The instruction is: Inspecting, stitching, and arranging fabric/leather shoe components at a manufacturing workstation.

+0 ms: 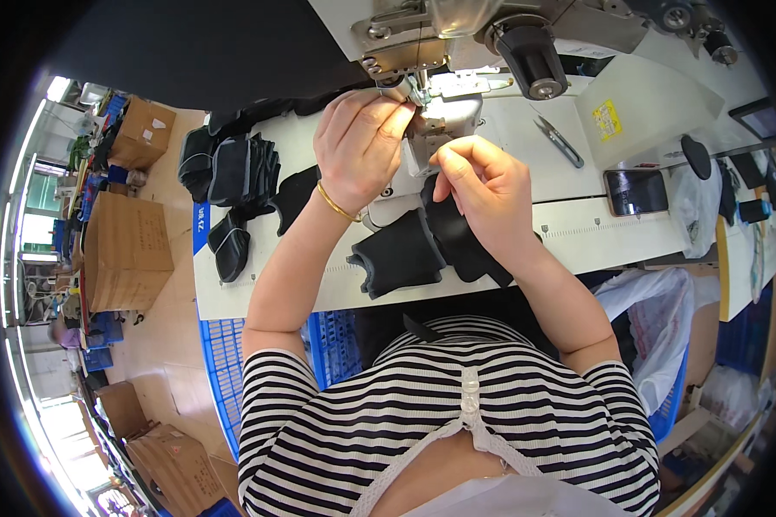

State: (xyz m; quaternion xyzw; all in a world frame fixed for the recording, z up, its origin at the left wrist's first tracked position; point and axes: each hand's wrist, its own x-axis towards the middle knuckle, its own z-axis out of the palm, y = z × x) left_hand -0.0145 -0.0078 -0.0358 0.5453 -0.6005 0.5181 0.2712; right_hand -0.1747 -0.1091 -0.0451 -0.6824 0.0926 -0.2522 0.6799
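Observation:
A sewing machine (pixel 405 59) stands at the far side of the white table. My left hand (pixel 362 146), with a gold bangle on its wrist, is at the presser foot and needle (pixel 421 89). Its fingertips are pinched together; whatever they hold is too small to tell. Closer to me and to the right, my right hand (pixel 487 189) is raised with thumb and forefinger pressed together and the other fingers curled. Nothing I can name shows in that pinch. Below the hands lie a black fabric piece (pixel 398 254) with grey edging and another black piece (pixel 461 237), partly under my right hand.
Tied stacks of black fabric pieces (pixel 243 171) lie at the left, with a smaller bundle (pixel 229 247) nearer. Thread snips (pixel 560 143) and a phone (pixel 635 191) rest at the right. Blue crates (pixel 222 362) sit below the table edge; cardboard boxes (pixel 128 250) stand on the floor.

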